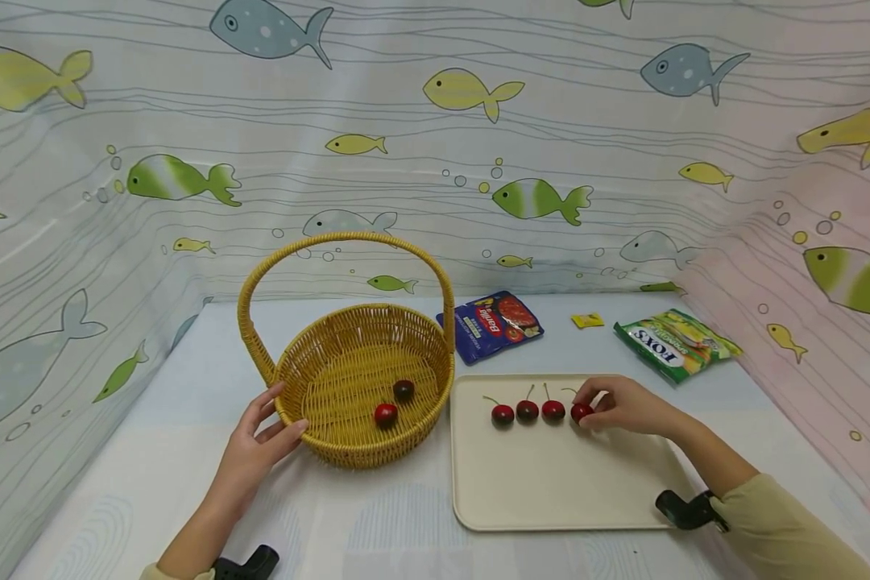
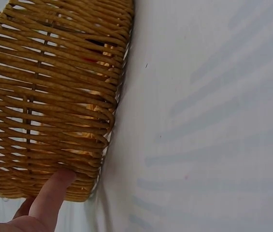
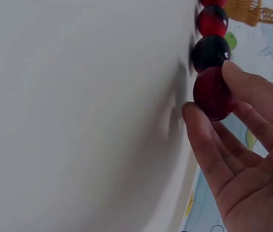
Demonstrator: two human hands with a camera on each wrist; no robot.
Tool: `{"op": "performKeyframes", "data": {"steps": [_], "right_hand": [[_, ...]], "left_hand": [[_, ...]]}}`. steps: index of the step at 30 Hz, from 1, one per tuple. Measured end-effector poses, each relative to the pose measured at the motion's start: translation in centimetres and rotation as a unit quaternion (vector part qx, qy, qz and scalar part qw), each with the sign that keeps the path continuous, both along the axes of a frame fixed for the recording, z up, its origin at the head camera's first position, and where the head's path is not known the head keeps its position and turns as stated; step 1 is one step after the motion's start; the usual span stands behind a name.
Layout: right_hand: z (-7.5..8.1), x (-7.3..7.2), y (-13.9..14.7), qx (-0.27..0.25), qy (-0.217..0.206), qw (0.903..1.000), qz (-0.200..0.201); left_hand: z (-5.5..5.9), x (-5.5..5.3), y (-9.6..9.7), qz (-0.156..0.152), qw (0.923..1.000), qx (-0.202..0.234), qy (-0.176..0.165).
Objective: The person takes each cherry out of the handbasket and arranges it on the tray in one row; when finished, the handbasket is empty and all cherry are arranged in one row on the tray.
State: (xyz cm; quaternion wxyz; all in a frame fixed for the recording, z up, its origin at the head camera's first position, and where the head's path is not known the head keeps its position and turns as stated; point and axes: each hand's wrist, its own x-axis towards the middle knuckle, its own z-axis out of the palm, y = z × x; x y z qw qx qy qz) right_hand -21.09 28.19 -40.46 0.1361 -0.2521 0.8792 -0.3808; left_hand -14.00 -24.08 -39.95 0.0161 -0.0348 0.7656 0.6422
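Observation:
A round woven basket (image 1: 366, 455) with a tall arched handle stands left of centre. Two dark red cherries lie inside it, a brighter one (image 1: 386, 416) and a darker one (image 1: 403, 391). My left hand (image 1: 255, 443) rests with spread fingers against the basket's near left side; its thumb (image 2: 54, 191) presses the woven wall in the left wrist view. Over the cream tray (image 1: 551, 491), my right hand (image 1: 634, 408) pinches a cherry (image 3: 212, 94) between thumb and fingertips. Three more stemmed cherries line up to its left, the closest (image 1: 553, 411) right beside it.
Behind the tray lie a blue Barilla pouch (image 1: 496, 326), a small yellow packet (image 1: 587, 321) and a green FOX'S bag (image 1: 676, 345). A fish-patterned curtain (image 1: 435, 161) encloses the back and sides of the white table (image 1: 377, 524).

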Motion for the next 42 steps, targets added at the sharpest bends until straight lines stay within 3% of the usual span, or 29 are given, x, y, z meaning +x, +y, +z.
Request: {"op": "performKeyframes", "data": {"steps": [6,17,22,31,42], "right_hand": [[-0.4,-0.4,-0.1,0.013,0.003,0.9999,-0.003],[0.0,-0.6,-0.3,0.036,-0.006,0.9991,-0.023],[0.5,-0.7,-0.3,0.058,0.006,0.9982,-0.014],[2.4,-0.9,-0.8,0.058,0.025,0.998,-0.008],[5.7,-1.8,-4.2,0.037,0.055,0.9976,0.021]], "left_hand": [[0.1,0.0,0.0,-0.001,1.0,0.004,-0.003],[0.2,-0.1,0.2,-0.003,1.0,0.004,-0.002],[0.0,-0.2,0.1,-0.002,1.0,0.006,0.001],[0.1,-0.3,0.1,-0.002,1.0,0.005,0.0],[0.1,0.0,0.0,-0.001,1.0,0.003,-0.002]]}}
